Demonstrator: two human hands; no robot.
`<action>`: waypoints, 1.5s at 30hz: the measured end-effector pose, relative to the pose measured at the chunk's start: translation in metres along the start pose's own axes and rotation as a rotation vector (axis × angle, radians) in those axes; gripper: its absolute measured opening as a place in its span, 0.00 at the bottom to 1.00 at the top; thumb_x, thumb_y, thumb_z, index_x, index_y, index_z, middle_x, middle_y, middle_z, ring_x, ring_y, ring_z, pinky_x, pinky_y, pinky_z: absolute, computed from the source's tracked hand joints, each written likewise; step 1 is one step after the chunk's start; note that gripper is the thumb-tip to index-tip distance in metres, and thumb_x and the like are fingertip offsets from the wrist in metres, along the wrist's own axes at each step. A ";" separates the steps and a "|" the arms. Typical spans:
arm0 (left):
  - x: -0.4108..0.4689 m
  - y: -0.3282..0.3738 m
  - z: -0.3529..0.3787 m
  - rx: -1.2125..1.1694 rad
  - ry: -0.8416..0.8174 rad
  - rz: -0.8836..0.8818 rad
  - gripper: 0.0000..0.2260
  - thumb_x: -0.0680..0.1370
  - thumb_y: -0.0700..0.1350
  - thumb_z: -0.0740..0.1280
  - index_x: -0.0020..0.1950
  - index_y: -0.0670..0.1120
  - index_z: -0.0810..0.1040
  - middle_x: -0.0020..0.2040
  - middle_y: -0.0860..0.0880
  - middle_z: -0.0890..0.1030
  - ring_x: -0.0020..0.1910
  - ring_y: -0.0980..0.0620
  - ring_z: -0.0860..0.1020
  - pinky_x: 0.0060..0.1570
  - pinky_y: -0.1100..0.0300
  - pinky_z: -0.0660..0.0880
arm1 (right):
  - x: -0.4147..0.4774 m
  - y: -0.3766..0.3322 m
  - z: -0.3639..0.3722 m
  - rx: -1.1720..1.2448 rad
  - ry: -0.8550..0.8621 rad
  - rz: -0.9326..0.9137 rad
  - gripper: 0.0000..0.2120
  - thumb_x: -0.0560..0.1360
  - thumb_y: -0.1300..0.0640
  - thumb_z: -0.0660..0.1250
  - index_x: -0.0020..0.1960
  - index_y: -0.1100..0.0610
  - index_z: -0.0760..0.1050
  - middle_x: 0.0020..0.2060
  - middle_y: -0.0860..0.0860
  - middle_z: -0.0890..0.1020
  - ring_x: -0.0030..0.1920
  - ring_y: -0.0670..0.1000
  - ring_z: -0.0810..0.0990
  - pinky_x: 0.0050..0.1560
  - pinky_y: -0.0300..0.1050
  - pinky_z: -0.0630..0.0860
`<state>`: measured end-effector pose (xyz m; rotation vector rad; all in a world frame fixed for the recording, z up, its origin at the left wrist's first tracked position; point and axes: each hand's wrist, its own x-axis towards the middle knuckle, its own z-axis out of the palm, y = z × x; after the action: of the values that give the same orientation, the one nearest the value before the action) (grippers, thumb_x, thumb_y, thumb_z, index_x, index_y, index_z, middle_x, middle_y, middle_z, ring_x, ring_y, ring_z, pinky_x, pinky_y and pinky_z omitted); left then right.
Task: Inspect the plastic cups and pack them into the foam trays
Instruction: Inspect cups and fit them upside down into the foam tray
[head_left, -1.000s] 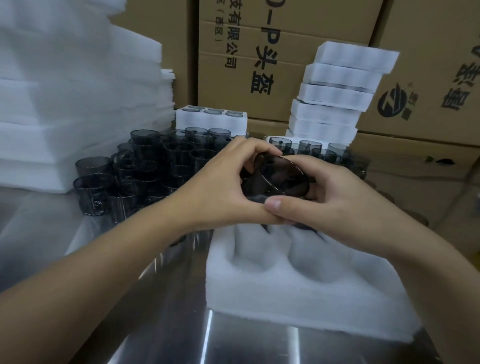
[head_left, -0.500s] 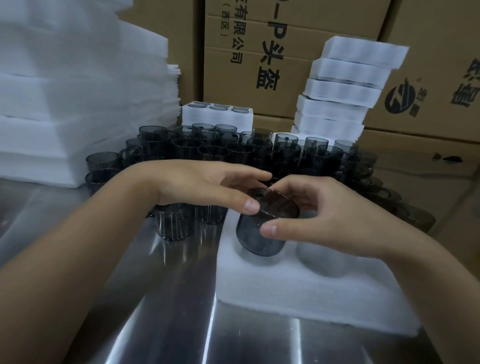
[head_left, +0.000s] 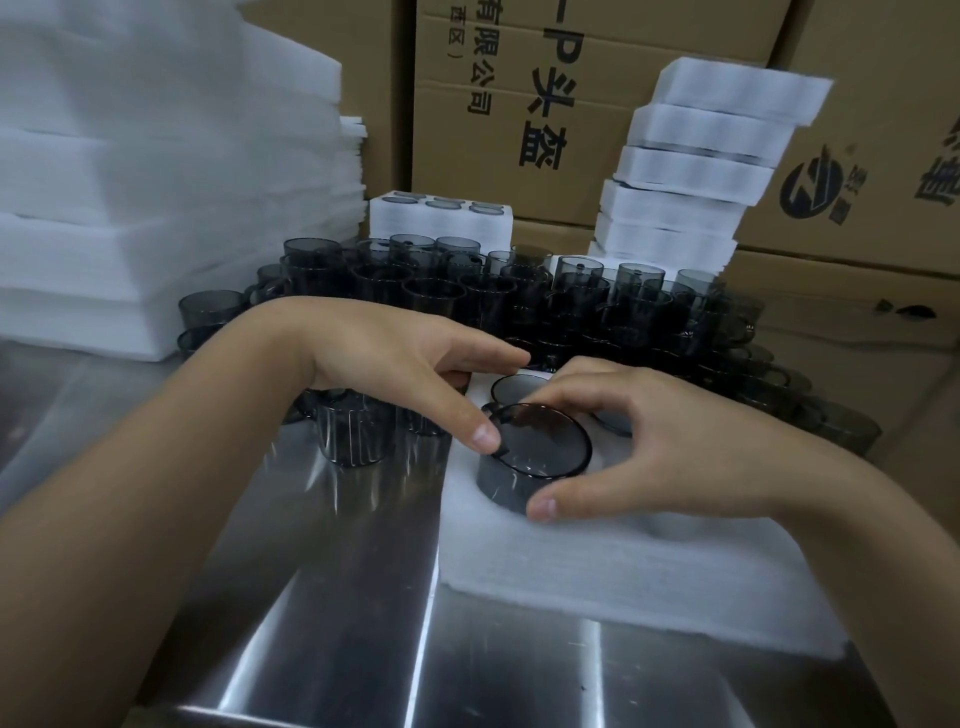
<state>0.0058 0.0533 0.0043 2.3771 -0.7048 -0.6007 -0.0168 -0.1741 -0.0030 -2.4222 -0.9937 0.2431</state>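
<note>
A smoky dark plastic cup (head_left: 535, 452) sits partway down in the front left pocket of the white foam tray (head_left: 623, 571) on the steel table. My right hand (head_left: 654, 447) curls round the cup, thumb at its front wall and fingers over its far rim. My left hand (head_left: 395, 374) reaches across with straight fingers, one fingertip touching the cup's left rim. Two more cups (head_left: 517, 387) sit sunk in the tray's far pockets, partly hidden by my fingers.
Several loose dark cups (head_left: 519, 296) crowd the table behind the tray, one cup (head_left: 353, 431) under my left wrist. Stacked foam sheets (head_left: 156, 182) rise at left, filled foam trays (head_left: 696, 171) at back right, cardboard boxes (head_left: 519, 104) behind. Bare steel table (head_left: 337, 597) lies in front.
The cup came down from in front of me, where both hands turned it, into the tray pocket and has sunk deeper. My left hand has let go and now only touches its rim.
</note>
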 end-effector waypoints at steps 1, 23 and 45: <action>-0.001 0.000 0.000 0.010 -0.001 -0.009 0.49 0.59 0.63 0.73 0.76 0.56 0.56 0.74 0.65 0.60 0.71 0.69 0.60 0.72 0.61 0.59 | 0.000 0.000 0.000 -0.002 -0.004 0.004 0.27 0.57 0.32 0.72 0.53 0.38 0.79 0.51 0.36 0.74 0.54 0.38 0.75 0.59 0.43 0.73; 0.007 0.001 0.003 -0.010 -0.057 -0.013 0.23 0.60 0.57 0.76 0.41 0.82 0.69 0.48 0.81 0.72 0.52 0.79 0.70 0.42 0.82 0.68 | 0.006 0.013 -0.002 -0.119 -0.106 0.317 0.55 0.52 0.23 0.55 0.76 0.40 0.51 0.75 0.38 0.51 0.75 0.45 0.49 0.72 0.48 0.54; 0.020 -0.025 -0.006 0.390 1.012 -0.167 0.11 0.72 0.51 0.73 0.54 0.54 0.82 0.36 0.62 0.76 0.34 0.61 0.71 0.42 0.60 0.69 | 0.015 0.032 -0.017 0.363 0.463 0.438 0.23 0.78 0.35 0.54 0.44 0.47 0.82 0.46 0.42 0.84 0.50 0.43 0.80 0.64 0.50 0.71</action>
<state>0.0329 0.0609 -0.0124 2.6499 -0.1589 0.7368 0.0192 -0.1891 -0.0047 -2.1813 -0.1901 0.0020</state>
